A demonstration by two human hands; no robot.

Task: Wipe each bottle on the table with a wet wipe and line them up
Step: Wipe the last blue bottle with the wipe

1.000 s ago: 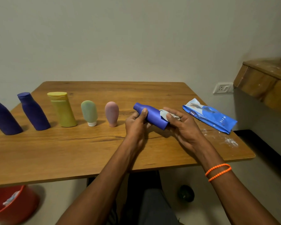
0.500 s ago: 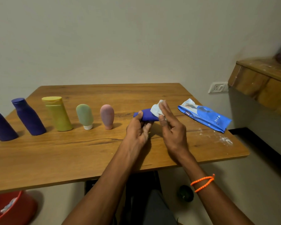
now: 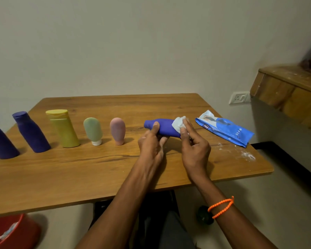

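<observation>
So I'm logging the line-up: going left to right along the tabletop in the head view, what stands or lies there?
Dark blue bottle → second blue bottle → yellow bottle → green bottle → pink bottle → blue bottle held in the hands → wet wipe → wipes pack.

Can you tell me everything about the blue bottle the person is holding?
The blue bottle is smooth, matte plastic by its look, with a narrow capped neck pointing left and a wider body. It lies on its side, held above the table. The left hand grips it near the neck, thumb on top. The right hand presses a white wet wipe against its wide end.
</observation>
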